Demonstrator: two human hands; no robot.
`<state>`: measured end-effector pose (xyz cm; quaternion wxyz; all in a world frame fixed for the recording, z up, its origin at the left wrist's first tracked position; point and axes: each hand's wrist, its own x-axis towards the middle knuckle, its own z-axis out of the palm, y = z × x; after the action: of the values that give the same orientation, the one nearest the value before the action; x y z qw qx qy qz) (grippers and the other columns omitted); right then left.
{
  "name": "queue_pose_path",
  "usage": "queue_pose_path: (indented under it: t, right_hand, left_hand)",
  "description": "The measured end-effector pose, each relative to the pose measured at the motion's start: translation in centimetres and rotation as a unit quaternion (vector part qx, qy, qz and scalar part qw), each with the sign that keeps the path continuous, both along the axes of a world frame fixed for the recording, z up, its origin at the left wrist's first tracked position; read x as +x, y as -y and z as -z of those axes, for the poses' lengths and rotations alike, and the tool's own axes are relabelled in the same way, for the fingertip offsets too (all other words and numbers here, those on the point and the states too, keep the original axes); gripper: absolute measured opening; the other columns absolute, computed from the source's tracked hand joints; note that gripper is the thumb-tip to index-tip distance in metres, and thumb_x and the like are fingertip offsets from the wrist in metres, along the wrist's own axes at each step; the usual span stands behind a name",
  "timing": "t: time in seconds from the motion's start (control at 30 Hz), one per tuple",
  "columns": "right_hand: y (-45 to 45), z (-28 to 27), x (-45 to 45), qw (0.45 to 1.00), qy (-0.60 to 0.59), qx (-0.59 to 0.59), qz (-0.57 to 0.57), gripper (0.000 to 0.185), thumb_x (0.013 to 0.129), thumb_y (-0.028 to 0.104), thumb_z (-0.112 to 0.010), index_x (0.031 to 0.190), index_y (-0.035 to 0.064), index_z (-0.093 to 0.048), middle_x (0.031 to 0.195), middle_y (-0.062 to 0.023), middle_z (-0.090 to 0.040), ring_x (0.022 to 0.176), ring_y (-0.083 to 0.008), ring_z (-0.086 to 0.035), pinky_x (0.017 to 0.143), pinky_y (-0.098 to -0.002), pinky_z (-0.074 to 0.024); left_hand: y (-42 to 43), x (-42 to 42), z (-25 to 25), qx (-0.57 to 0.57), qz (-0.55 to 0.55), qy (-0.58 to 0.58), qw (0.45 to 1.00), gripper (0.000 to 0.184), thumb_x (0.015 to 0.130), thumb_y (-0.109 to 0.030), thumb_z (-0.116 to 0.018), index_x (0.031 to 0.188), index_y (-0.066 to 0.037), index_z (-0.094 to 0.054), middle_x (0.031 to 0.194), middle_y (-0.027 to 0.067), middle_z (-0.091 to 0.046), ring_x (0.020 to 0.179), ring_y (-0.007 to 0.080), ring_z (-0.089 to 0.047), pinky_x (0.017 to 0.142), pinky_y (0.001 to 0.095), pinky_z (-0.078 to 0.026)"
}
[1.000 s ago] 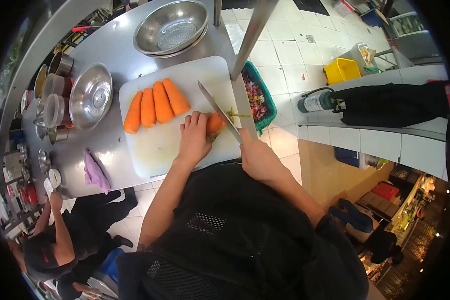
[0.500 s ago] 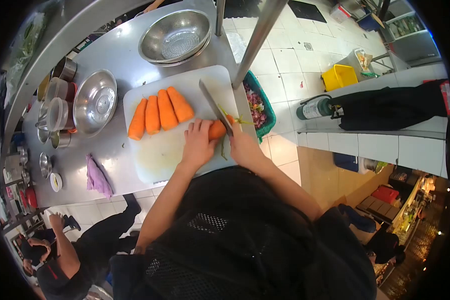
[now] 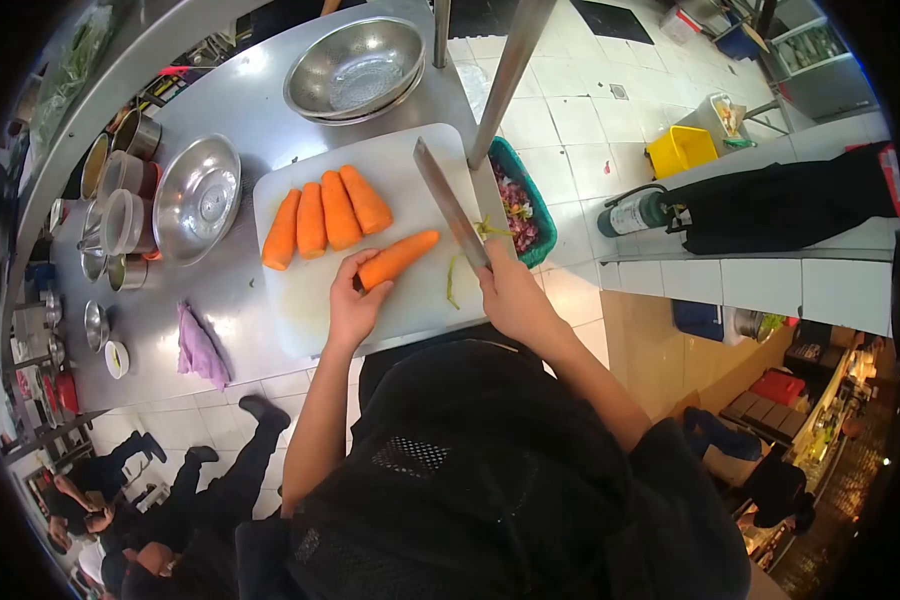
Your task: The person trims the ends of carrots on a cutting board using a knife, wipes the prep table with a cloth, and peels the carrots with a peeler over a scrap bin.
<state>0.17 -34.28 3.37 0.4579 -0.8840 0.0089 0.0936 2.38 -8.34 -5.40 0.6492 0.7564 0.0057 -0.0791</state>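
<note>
In my left hand point(image 3: 354, 300) is a carrot point(image 3: 402, 257), its thick end between my thumb and fingers and its narrow tip pointing up to the right. My right hand point(image 3: 515, 297) grips the handle of a large kitchen knife point(image 3: 448, 200). The blade slants up and left above the right side of the white cutting board point(image 3: 300, 315), apart from the carrot. Several more orange carrots point(image 3: 342, 212) lie side by side at the board's upper left. A thin green stem point(image 3: 452, 282) rests on the board between my hands, and more green trimmings point(image 3: 490, 229) lie near its right edge.
Left of the board are a steel bowl point(image 3: 198, 200) and a purple cloth point(image 3: 200, 347). A perforated steel bowl point(image 3: 355, 75) stands behind. A metal post point(image 3: 505, 85) rises beside a green basket of scraps point(image 3: 535, 215). Other people in dark clothes point(image 3: 220, 500) are at lower left.
My left hand has moved left and down with the carrot, turning it so its narrow tip points up right. The knife has come away from the carrot and moved right with my right hand.
</note>
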Motion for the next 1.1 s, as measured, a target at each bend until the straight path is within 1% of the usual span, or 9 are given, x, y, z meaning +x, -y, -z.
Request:
queue_pose_path:
  t: [0.2, 0.37, 0.43, 0.53, 0.57, 0.63, 0.8, 0.97, 1.1]
  right_hand:
    - [-2.6, -0.6, 0.4, 0.997, -0.024, -0.059, -0.040, 0.036, 0.093, 0.004, -0.050, 0.126, -0.0069, -0.042, 0.083, -0.0343, -0.064, 0.077, -0.0529, -0.063, 0.072, -0.0602, -0.0478]
    - [-5.3, 4.9, 1.0, 0.996, -0.022, -0.085, -0.029, 0.030, 0.090, 0.001, -0.046, 0.118, -0.0073, -0.041, 0.088, -0.0361, -0.063, 0.084, -0.0543, -0.063, 0.076, -0.0617, -0.0477]
    - [-5.6, 5.5, 0.9, 0.997, -0.036, -0.075, 0.001, 0.038, 0.091, 0.001, -0.052, 0.127, -0.0059, -0.039, 0.088, -0.0365, -0.062, 0.088, -0.0536, -0.062, 0.076, -0.0597, -0.0469]
    - [-5.9, 5.3, 0.7, 0.993, -0.022, -0.115, 0.016, 0.030, 0.091, 0.003, -0.046, 0.120, -0.0053, -0.044, 0.088, -0.0351, -0.064, 0.086, -0.0520, -0.064, 0.076, -0.0605, -0.0483]
    - [-6.0, 5.7, 0.6, 0.993, -0.026, -0.112, 0.039, 0.030, 0.091, 0.003, -0.046, 0.120, -0.0053, -0.044, 0.088, -0.0351, -0.064, 0.086, -0.0520, -0.064, 0.076, -0.0605, -0.0483]
    - [-5.7, 6.5, 0.2, 0.993, 0.005, -0.112, 0.030, 0.034, 0.092, 0.006, -0.048, 0.124, -0.0049, -0.045, 0.090, -0.0343, -0.064, 0.085, -0.0504, -0.065, 0.076, -0.0590, -0.0489]
    - [-4.7, 3.0, -1.4, 0.997, -0.010, -0.034, 0.072, 0.026, 0.095, 0.010, -0.055, 0.116, -0.0011, -0.046, 0.087, -0.0309, -0.062, 0.086, -0.0495, -0.062, 0.076, -0.0547, -0.0475]
    - [-4.4, 0.3, -5.4, 0.991, 0.014, 0.002, 0.136, 0.016, 0.097, 0.012, -0.056, 0.105, -0.0010, -0.050, 0.084, -0.0283, -0.061, 0.083, -0.0478, -0.061, 0.073, -0.0500, -0.0475]
    - [-4.0, 0.1, -8.0, 0.997, -0.041, 0.007, 0.058, 0.018, 0.098, 0.014, -0.055, 0.110, 0.0007, -0.053, 0.088, -0.0309, -0.063, 0.085, -0.0490, -0.063, 0.075, -0.0532, -0.0478]
  left_hand:
    - [0.3, 0.3, 0.8, -0.047, -0.021, -0.007, 0.999, 0.050, 0.079, 0.011, -0.072, 0.126, -0.002, -0.059, 0.124, 0.0093, -0.061, 0.115, 0.0199, -0.061, 0.098, 0.0309, -0.050]
    - [-1.4, 0.3, -1.2, 0.071, -0.018, 0.004, 0.997, 0.052, 0.078, 0.004, -0.078, 0.126, -0.003, -0.059, 0.117, 0.0080, -0.062, 0.110, 0.0191, -0.061, 0.095, 0.0308, -0.050]
    - [-2.5, -0.3, -3.9, -0.037, -0.047, 0.047, 0.997, 0.050, 0.080, -0.001, -0.079, 0.125, -0.002, -0.059, 0.117, 0.0073, -0.062, 0.105, 0.0172, -0.060, 0.091, 0.0304, -0.050]
    - [-8.8, 0.9, -4.2, 0.014, -0.246, 0.112, 0.963, 0.045, 0.085, -0.004, -0.078, 0.125, 0.000, -0.057, 0.118, 0.0094, -0.061, 0.103, 0.0164, -0.058, 0.092, 0.0310, -0.048]
    - [-10.2, 1.7, -5.8, 0.002, -0.279, 0.136, 0.950, 0.044, 0.086, -0.005, -0.078, 0.124, 0.001, -0.055, 0.114, 0.0098, -0.061, 0.103, 0.0170, -0.058, 0.093, 0.0312, -0.048]
    - [-14.5, 4.5, -2.8, 0.045, -0.316, 0.169, 0.933, 0.041, 0.089, -0.004, -0.075, 0.123, 0.002, -0.054, 0.117, 0.0120, -0.061, 0.105, 0.0183, -0.059, 0.094, 0.0317, -0.048]
    - [-14.5, 7.3, 0.2, 0.091, -0.171, 0.122, 0.973, 0.035, 0.096, -0.010, -0.068, 0.125, 0.003, -0.053, 0.120, 0.0118, -0.062, 0.108, 0.0191, -0.059, 0.097, 0.0329, -0.046]
    - [-14.2, 6.9, 1.3, -0.036, -0.195, 0.114, 0.973, 0.047, 0.103, -0.024, -0.059, 0.139, 0.003, -0.047, 0.138, 0.0172, -0.055, 0.127, 0.0244, -0.053, 0.110, 0.0367, -0.039]
    - [-13.4, 7.0, 1.4, -0.047, -0.235, 0.103, 0.965, 0.053, 0.103, -0.025, -0.059, 0.145, 0.003, -0.043, 0.146, 0.0191, -0.048, 0.133, 0.0260, -0.049, 0.113, 0.0383, -0.036]
